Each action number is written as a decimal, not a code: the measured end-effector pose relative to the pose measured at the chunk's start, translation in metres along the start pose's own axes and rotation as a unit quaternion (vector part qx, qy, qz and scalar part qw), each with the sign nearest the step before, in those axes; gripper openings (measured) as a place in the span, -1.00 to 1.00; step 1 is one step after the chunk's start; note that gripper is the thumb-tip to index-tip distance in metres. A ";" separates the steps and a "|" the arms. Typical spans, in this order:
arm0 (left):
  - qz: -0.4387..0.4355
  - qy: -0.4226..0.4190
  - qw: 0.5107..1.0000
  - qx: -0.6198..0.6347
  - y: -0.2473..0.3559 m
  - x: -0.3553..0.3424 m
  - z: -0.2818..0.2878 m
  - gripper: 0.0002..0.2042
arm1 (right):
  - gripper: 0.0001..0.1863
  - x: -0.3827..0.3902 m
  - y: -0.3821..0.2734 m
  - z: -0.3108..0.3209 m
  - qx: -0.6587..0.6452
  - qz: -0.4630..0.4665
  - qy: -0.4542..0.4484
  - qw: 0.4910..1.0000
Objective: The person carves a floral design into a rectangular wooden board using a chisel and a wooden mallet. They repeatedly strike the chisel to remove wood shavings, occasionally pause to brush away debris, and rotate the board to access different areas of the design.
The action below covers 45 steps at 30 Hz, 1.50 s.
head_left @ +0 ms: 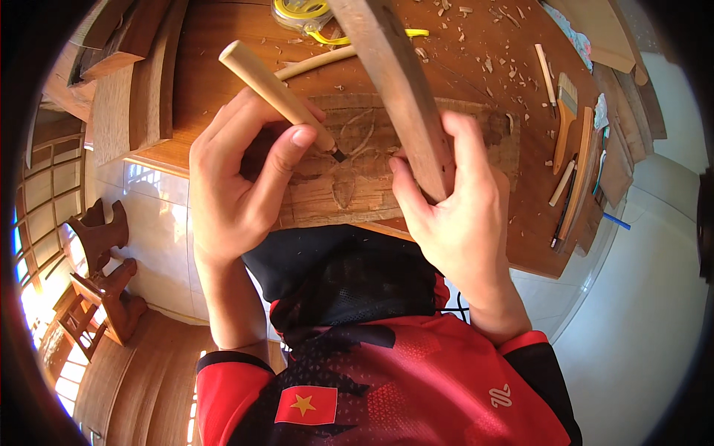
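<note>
Carving is seemingly proceeding: left hand (227,175) is gripping a chisel (274,92), right hand (467,208) a wooden bar (396,78), board (316,202) beneath; striking is needing aim.

- The left hand (242,167) holds a small chisel (279,93) by its wooden handle.
- The chisel's dark tip points down at a brown board (320,204) with carved lines; I can't tell if they touch.
- The right hand (465,197) grips the near end of a thick wooden bar (398,82).
- The board lies on a brown table (223,30).
- Little wood chips (489,65) dot the table.
- A yellow tape measure (303,9) sits at the far side; a flat brush (566,123) lies to the right.
</note>
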State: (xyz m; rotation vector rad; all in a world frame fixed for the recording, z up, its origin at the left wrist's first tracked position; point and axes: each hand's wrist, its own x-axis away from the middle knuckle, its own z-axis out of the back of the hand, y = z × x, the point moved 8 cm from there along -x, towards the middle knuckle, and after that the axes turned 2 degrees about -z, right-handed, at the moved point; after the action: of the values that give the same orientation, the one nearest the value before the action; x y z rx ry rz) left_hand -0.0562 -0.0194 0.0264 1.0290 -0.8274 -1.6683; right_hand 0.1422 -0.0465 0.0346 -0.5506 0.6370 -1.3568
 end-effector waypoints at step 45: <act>-0.010 0.002 1.000 -0.023 0.001 -0.002 0.000 -0.88 | -0.49 -0.021 -0.008 0.003 0.056 0.121 -0.090 0.987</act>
State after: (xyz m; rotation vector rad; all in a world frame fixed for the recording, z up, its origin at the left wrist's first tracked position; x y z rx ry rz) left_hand -0.0559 -0.0179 0.0274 1.0115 -0.7743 -1.6933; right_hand 0.1370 -0.0269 0.0444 -0.4819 0.4607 -1.0921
